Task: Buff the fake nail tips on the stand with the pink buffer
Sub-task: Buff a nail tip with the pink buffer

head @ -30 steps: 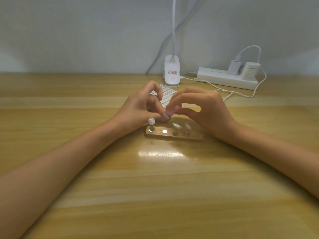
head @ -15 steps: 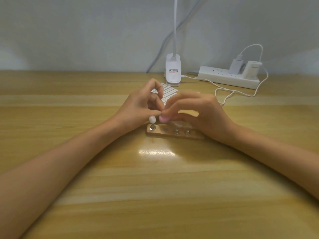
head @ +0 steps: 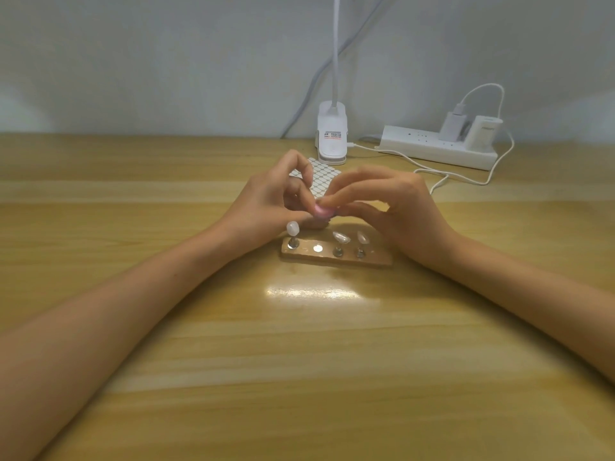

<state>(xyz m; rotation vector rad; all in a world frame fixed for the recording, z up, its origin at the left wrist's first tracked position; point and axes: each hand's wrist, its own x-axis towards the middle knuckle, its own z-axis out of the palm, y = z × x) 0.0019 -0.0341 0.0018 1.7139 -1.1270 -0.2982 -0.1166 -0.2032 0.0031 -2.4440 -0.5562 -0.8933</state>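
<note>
Right grip (head: 401,207) on rounded pink buffer (head: 323,211)

A white clip lamp (head: 331,138), a power strip (head: 432,149) and a sheet of oval tabs (head: 321,179) sit on the wooden table (head: 299,361)

Pink buffer (head: 323,210) raised behind wooden stand (head: 336,256), three nail tips (head: 341,237) mounted

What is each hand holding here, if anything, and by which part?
The right hand pinches the pink buffer between fingertips and thumb, leaving bare the end toward the left hand. The left hand's fingertips close beside that end; what they hold is hidden.
</note>
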